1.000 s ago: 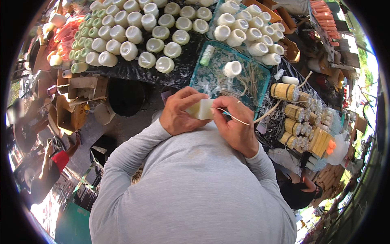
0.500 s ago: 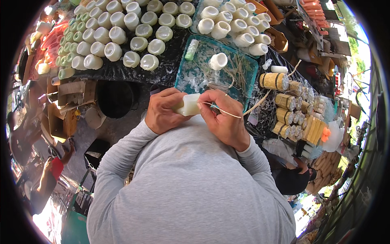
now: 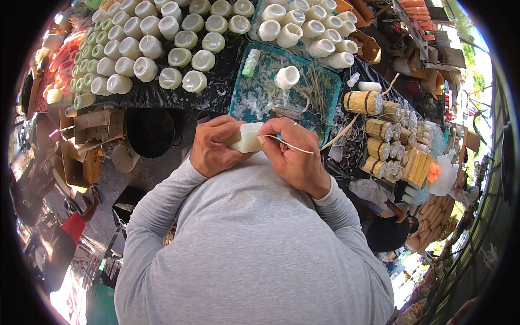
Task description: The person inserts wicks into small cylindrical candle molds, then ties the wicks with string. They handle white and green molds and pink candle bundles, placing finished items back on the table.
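Close to my chest, my left hand [image 3: 214, 145] is closed around a pale, translucent block-shaped candle [image 3: 250, 138]. At the candle's right end, my right hand [image 3: 295, 154] pinches a thin whitish wick [image 3: 290, 144], with fingertips against the wax. Whether the wick enters the wax is hidden by the fingers. Just beyond my hands lies a teal tray [image 3: 238, 105] with wax scraps. In it are a white cup-shaped candle [image 3: 287, 77], a green-and-white candle [image 3: 251, 63] and a bundle of wicks [image 3: 287, 112].
Rows of white wax cups [image 3: 145, 68] cover the black table at far left, and more cups [image 3: 290, 34] fill a second tray. Tied yellowish bundles [image 3: 377, 129] stand at right. A black pot [image 3: 150, 132] sits below the table edge. People are at left [image 3: 73, 227] and right [image 3: 387, 233].
My right hand and the wick have shifted slightly left, staying at the candle's end. The left hand keeps its hold. At left, the other person's red-clad part has moved.
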The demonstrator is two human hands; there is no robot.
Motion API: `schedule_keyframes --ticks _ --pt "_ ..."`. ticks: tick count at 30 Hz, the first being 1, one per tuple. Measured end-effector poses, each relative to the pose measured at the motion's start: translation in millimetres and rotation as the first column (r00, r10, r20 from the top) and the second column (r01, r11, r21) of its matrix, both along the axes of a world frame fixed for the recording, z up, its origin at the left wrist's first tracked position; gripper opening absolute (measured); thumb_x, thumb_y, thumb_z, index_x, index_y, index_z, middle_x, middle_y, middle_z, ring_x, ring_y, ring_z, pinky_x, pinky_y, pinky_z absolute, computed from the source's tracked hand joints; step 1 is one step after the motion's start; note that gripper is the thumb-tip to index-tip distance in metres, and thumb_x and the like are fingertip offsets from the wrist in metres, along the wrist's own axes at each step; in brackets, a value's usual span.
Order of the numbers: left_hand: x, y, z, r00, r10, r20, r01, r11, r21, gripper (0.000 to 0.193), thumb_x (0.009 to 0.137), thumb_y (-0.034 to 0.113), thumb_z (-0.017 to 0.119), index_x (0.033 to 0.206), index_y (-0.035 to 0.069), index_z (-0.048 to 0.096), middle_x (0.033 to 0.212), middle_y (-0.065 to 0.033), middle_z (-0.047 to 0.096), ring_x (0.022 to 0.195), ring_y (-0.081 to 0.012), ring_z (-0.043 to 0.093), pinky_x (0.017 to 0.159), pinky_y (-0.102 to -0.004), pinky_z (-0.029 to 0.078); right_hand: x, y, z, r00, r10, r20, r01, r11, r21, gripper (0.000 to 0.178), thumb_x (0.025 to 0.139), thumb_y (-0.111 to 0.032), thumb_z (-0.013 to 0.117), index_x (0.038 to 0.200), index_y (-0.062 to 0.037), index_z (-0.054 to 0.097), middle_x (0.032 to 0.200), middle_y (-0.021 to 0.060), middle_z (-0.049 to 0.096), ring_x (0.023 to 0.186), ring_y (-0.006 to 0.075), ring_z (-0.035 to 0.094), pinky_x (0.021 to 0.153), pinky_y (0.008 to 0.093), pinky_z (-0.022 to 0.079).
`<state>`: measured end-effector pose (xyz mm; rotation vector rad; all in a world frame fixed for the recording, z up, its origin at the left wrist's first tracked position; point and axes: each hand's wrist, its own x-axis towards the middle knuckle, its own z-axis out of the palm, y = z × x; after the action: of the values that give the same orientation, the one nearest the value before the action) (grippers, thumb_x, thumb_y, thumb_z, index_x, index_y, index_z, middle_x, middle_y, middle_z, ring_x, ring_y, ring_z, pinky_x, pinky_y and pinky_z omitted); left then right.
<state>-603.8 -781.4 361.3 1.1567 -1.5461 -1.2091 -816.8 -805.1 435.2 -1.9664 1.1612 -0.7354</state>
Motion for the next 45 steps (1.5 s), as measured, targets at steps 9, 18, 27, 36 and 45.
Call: schedule_keyframes --ticks 9,18,27,36,45 --pt "-4 -3 5 0.991 0.075 0.112 -0.066 0.995 -0.076 0.048 0.064 0.015 0.098 0.106 0.005 0.079 0.096 -0.0108 0.074 0.080 -0.0264 0.074 0.071 -0.0368 0.061 -1 -4 -1 1.000 0.027 -0.015 -0.027 1.000 0.008 0.015 0.090 -0.001 0.081 0.104 0.0004 0.074 0.093 0.0129 0.077 0.076 0.0232 0.074 0.067 0.0340 0.057" --pt "-2 -6 9 0.985 0.086 0.148 -0.054 0.977 -0.207 0.054 0.059 0.012 0.097 0.109 0.006 0.077 0.096 -0.0115 0.072 0.081 -0.0300 0.073 0.071 -0.0396 0.060 -8 -1 4 1.000 0.028 0.007 -0.029 0.999 0.027 0.013 0.091 -0.002 0.081 0.103 0.0021 0.076 0.095 0.0156 0.077 0.077 0.0265 0.074 0.070 0.0346 0.057" --pt "-4 -7 8 0.985 0.079 0.152 -0.035 0.961 -0.273 0.057 0.058 0.011 0.097 0.110 0.005 0.076 0.095 -0.0117 0.071 0.081 -0.0296 0.072 0.069 -0.0394 0.060 -6 0 -1 0.997 0.064 -0.046 -0.069 0.990 -0.124 0.012 0.090 0.003 0.075 0.100 0.0019 0.069 0.092 0.0166 0.073 0.080 0.0342 0.070 0.072 0.0411 0.055" --pt "-4 -4 8 0.984 0.071 0.160 -0.020 0.953 -0.302 0.060 0.056 0.010 0.097 0.111 0.005 0.076 0.095 -0.0115 0.072 0.081 -0.0297 0.072 0.069 -0.0392 0.060 -6 0 2 0.989 0.112 -0.094 -0.126 0.980 -0.154 0.014 0.087 0.005 0.073 0.099 0.0021 0.067 0.092 0.0172 0.070 0.082 0.0359 0.068 0.073 0.0431 0.055" --pt "-8 0 6 0.987 0.065 0.150 -0.014 0.948 -0.319 0.060 0.057 0.011 0.097 0.112 0.005 0.075 0.095 -0.0121 0.072 0.080 -0.0292 0.072 0.069 -0.0386 0.060 -4 -1 0 0.975 0.155 -0.156 -0.175 0.976 -0.127 0.015 0.087 0.003 0.074 0.098 -0.0005 0.066 0.094 0.0160 0.070 0.088 0.0363 0.066 0.085 0.0435 0.053"
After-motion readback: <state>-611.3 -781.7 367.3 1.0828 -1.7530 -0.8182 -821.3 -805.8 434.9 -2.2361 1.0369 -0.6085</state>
